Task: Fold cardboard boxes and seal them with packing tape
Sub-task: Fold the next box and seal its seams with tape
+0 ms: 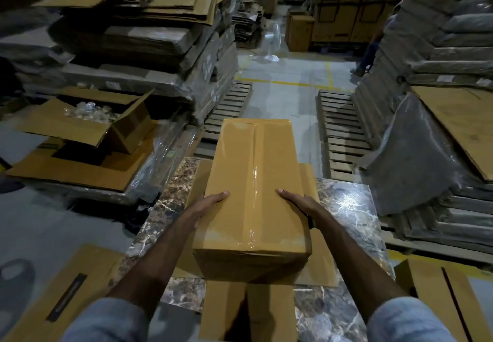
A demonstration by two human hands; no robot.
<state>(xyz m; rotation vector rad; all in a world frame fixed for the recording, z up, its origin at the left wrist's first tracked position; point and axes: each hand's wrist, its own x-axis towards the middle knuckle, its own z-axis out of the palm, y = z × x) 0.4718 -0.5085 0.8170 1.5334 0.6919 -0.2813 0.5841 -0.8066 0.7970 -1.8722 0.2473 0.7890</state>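
Warehouse aisle, flattened-carton stacks (149,21) far left. The sealed cardboard box (232,171) lay over a flat carton sheet (320,269) on the near marble table (346,208). Clear tape (254,176) ran along its top seam. Left hand (210,203) and right hand (298,201) gripped its long sides, thumbs over the top edges, probably to lift it clear.

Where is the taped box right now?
In the head view, centre frame: the taped box sits on flat cardboard atop the marble table, held between left hand and right hand.

A marbled tabletop (346,208) carries flattened cardboard (321,259), with the taped box (253,181) on top.
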